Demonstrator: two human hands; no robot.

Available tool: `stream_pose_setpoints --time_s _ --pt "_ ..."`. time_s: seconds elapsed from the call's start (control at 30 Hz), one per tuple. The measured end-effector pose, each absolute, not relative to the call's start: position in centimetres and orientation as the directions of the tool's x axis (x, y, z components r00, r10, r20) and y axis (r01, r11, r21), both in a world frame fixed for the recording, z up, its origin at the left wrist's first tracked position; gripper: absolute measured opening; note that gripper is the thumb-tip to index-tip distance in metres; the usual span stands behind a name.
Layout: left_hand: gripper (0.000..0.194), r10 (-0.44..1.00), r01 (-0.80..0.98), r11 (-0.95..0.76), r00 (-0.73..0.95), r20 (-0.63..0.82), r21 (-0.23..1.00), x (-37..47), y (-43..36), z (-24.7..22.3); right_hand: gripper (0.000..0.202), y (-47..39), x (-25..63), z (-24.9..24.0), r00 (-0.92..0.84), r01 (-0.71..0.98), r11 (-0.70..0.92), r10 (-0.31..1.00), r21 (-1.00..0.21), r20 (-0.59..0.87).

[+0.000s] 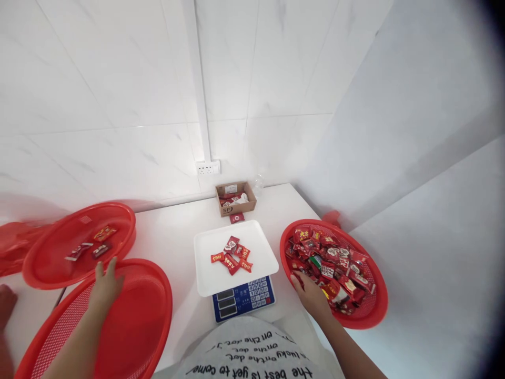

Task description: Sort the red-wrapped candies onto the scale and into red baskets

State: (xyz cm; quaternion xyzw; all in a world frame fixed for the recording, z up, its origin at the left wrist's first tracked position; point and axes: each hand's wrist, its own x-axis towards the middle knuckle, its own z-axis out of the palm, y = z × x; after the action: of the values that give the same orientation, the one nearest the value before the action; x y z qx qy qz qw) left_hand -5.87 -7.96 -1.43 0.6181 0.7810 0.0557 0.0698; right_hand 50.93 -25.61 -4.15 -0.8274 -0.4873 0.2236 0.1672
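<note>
My left hand point(105, 287) hovers over the front left red basket point(136, 316), fingers apart and nothing in them, just short of the back left basket point(59, 258), which holds a few wrapped pieces. My right hand point(310, 292) is at the near left edge of the right red basket point(376, 305), touching the red packets point(333, 255) piled there; its fingertips are partly hidden among them. Between the hands a white tray point(209, 237) sits on a blue scale point(244, 299), with several red packets point(231, 261) on it.
Behind the scale stands a small cardboard box point(238, 209) of packets, with one red packet point(237, 218) in front of it. Red bags point(19, 245) lie far left. Another person's hand point(7, 302) shows at the left edge. A socket point(208, 167) is on the wall.
</note>
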Motion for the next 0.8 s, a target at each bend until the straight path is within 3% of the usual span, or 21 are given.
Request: stream_pose_setpoints --time_s 0.13,0.5,0.63,0.8 --pt "0.058 0.976 0.959 0.191 -0.163 -0.145 0.210 -1.6 -8.9 -0.6 0.049 -25.5 51.1 -4.4 0.417 0.732 -0.463 0.885 -0.500 -0.209" --pt "0.055 0.987 0.927 0.004 0.056 -0.149 0.375 4.7 -10.1 -1.3 0.052 -25.4 50.8 -3.8 0.422 0.722 -0.484 0.874 -0.495 -0.240" --pt "0.053 0.996 0.870 0.015 0.028 -0.080 0.493 7.3 -11.5 -1.2 0.051 -25.4 50.8 -3.7 0.424 0.715 -0.484 0.874 -0.504 -0.238" --pt "0.060 0.990 0.858 0.068 0.004 -0.140 0.508 10.2 -13.3 -0.8 0.053 -25.5 50.8 -3.7 0.413 0.722 -0.478 0.878 -0.500 -0.241"
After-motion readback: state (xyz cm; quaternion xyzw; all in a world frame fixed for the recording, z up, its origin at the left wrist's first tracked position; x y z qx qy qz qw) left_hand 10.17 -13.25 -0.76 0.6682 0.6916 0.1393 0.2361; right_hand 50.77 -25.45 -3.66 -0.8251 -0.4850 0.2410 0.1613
